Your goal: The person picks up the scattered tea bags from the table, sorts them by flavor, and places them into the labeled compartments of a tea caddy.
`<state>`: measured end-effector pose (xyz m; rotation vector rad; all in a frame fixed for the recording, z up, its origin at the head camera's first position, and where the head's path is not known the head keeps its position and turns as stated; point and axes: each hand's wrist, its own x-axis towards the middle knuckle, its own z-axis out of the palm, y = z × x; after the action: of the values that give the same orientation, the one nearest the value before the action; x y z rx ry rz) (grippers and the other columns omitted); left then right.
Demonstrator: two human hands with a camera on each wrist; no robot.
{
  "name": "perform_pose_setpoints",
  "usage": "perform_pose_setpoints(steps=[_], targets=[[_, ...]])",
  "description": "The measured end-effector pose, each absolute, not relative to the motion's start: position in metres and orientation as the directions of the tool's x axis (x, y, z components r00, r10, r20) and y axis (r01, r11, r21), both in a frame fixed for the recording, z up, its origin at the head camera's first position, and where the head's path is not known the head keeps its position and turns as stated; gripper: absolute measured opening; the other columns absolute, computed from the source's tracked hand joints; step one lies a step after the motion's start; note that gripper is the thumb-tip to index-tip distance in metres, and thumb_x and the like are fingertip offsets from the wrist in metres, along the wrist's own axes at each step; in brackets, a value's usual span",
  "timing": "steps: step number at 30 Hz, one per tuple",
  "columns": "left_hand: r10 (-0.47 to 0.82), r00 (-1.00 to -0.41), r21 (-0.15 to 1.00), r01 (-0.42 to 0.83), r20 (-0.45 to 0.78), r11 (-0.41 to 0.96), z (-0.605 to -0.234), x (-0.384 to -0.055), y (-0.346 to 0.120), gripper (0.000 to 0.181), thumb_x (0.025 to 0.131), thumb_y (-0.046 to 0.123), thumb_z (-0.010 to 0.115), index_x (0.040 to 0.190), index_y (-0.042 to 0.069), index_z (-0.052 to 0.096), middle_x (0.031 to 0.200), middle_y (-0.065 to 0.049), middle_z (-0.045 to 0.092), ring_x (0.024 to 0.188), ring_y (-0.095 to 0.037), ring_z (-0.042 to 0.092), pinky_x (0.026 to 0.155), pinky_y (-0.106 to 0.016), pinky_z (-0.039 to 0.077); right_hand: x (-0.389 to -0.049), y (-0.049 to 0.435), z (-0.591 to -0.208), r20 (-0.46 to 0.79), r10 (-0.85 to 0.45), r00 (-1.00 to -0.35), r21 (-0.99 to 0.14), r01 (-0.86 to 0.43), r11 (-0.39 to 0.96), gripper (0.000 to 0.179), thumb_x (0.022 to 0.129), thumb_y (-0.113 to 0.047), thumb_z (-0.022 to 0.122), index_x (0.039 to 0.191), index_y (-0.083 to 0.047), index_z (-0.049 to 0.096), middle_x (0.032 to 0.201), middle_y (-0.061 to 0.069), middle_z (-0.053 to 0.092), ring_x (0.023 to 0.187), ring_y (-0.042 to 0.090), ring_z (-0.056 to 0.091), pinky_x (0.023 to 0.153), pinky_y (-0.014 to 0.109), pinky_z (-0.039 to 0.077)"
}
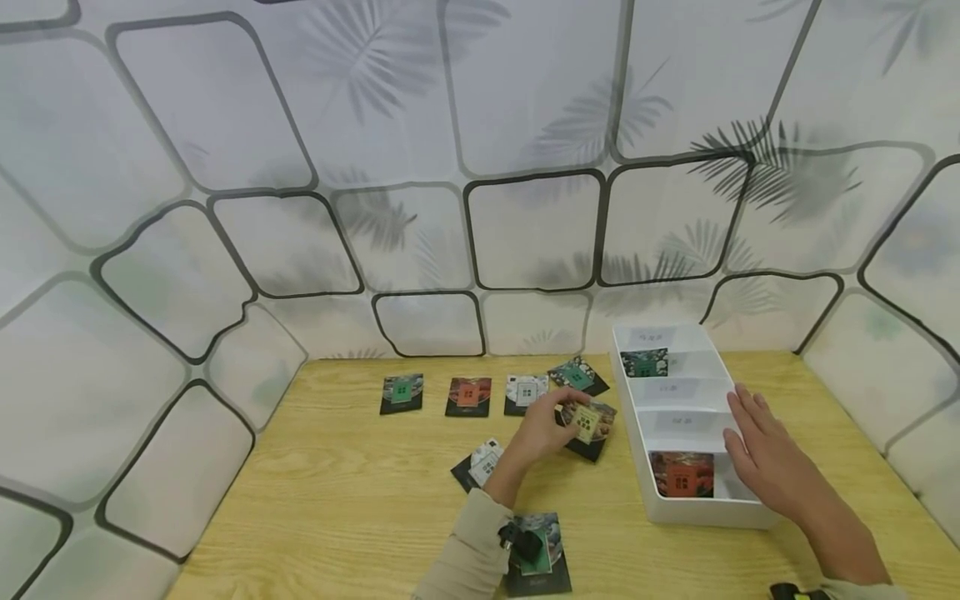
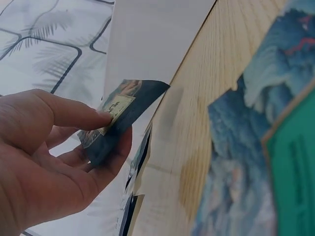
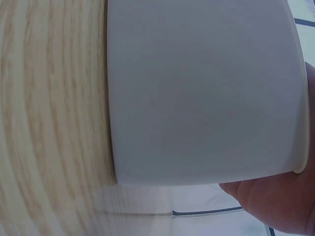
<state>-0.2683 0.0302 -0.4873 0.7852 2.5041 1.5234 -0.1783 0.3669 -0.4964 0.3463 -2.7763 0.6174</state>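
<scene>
My left hand (image 1: pixel 546 423) pinches a flat, dark packet with a yellow label (image 1: pixel 587 423) between thumb and fingers. In the left wrist view the same packet (image 2: pixel 129 109) is tilted and slightly bent above the wooden table. Straight fingers of my right hand (image 1: pixel 772 454) lie along the right rim of a white divided box (image 1: pixel 656 492). The right wrist view is mostly filled by the box's outer wall (image 3: pixel 206 98). Inside the box, a red-label packet (image 1: pixel 682 475) lies in the nearest compartment and a green-label packet (image 1: pixel 645 363) towards the far end.
Along the back of the table lie a green-label packet (image 1: pixel 402 393), a red-label packet (image 1: pixel 468 397), a white-label packet (image 1: pixel 527 392) and a tilted green one (image 1: pixel 579 377). Another white-label packet (image 1: pixel 480 462) and a large green-label one (image 1: pixel 542 562) lie by my left forearm. A patterned curtain (image 1: pixel 536 233) stands behind.
</scene>
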Motion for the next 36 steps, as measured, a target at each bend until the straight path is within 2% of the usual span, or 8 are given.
perform_pose_setpoints(steps=[4, 11, 20, 26, 29, 33, 36], targets=[[0.468, -0.868, 0.866, 0.354, 0.165, 0.352, -0.488, -0.270, 0.030, 0.042, 0.091, -0.009, 0.067, 0.125, 0.014, 0.070, 0.121, -0.002, 0.065, 0.101, -0.014, 0.057, 0.077, -0.028, 0.045, -0.179, 0.367, -0.496, 0.318, -0.171, -0.933, -0.373, -0.288, 0.882, 0.058, 0.111, -0.019, 0.036, 0.155, 0.016, 0.022, 0.165, 0.032, 0.012, 0.154, 0.045, 0.000, 0.120, 0.063, 0.005], [0.434, -0.883, 0.876, 0.344, 0.180, 0.337, -0.489, -0.272, 0.031, 0.040, 0.091, -0.009, 0.068, 0.125, 0.013, 0.072, 0.130, -0.002, 0.065, 0.118, -0.019, 0.059, 0.081, -0.028, 0.047, -0.177, 0.367, -0.494, 0.311, -0.170, -0.935, -0.374, -0.285, 0.882, 0.058, 0.111, -0.020, 0.037, 0.155, 0.016, 0.022, 0.165, 0.032, 0.013, 0.153, 0.049, 0.005, 0.121, 0.061, 0.003], [0.402, -0.900, 0.916, 0.294, 0.170, 0.272, -0.491, -0.275, 0.031, 0.036, 0.091, -0.007, 0.072, 0.123, 0.009, 0.072, 0.121, -0.004, 0.064, 0.100, -0.017, 0.058, 0.074, -0.025, 0.050, -0.177, 0.365, -0.492, 0.299, -0.176, -0.938, -0.359, -0.281, 0.890, 0.058, 0.111, -0.020, 0.037, 0.155, 0.015, 0.022, 0.165, 0.032, 0.013, 0.153, 0.048, 0.005, 0.115, 0.072, 0.012], [0.404, -0.895, 0.911, 0.313, 0.189, 0.268, -0.488, -0.279, 0.033, 0.036, 0.092, -0.006, 0.071, 0.124, 0.008, 0.071, 0.122, -0.005, 0.065, 0.105, -0.018, 0.058, 0.078, -0.025, 0.050, -0.174, 0.366, -0.492, 0.273, -0.168, -0.947, -0.336, -0.257, 0.906, 0.059, 0.111, -0.020, 0.036, 0.156, 0.015, 0.020, 0.165, 0.032, 0.013, 0.153, 0.049, 0.005, 0.112, 0.075, 0.015], [0.390, -0.891, 0.913, 0.336, 0.230, 0.230, -0.485, -0.284, 0.031, 0.033, 0.093, -0.007, 0.069, 0.124, 0.005, 0.070, 0.124, -0.009, 0.066, 0.109, -0.025, 0.058, 0.081, -0.031, 0.050, -0.174, 0.366, -0.492, 0.271, -0.172, -0.947, -0.319, -0.257, 0.912, 0.059, 0.111, -0.021, 0.035, 0.157, 0.013, 0.020, 0.165, 0.032, 0.014, 0.153, 0.048, 0.003, 0.113, 0.074, 0.013], [0.373, -0.891, 0.919, 0.346, 0.258, 0.190, -0.480, -0.294, 0.030, 0.030, 0.095, -0.008, 0.066, 0.122, 0.003, 0.071, 0.122, -0.012, 0.067, 0.103, -0.030, 0.059, 0.075, -0.030, 0.048, -0.176, 0.366, -0.493, 0.275, -0.176, -0.945, -0.306, -0.260, 0.916, 0.060, 0.112, -0.023, 0.033, 0.158, 0.012, 0.018, 0.166, 0.030, 0.012, 0.154, 0.044, 0.000, 0.115, 0.072, 0.010], [0.363, -0.898, 0.924, 0.332, 0.248, 0.189, -0.475, -0.300, 0.031, 0.030, 0.094, -0.008, 0.067, 0.121, 0.005, 0.072, 0.120, -0.010, 0.068, 0.097, -0.025, 0.059, 0.070, -0.024, 0.047, -0.177, 0.367, -0.492, 0.277, -0.180, -0.944, -0.304, -0.263, 0.916, 0.060, 0.112, -0.023, 0.032, 0.158, 0.011, 0.017, 0.166, 0.029, 0.011, 0.155, 0.044, 0.000, 0.115, 0.072, 0.011]])
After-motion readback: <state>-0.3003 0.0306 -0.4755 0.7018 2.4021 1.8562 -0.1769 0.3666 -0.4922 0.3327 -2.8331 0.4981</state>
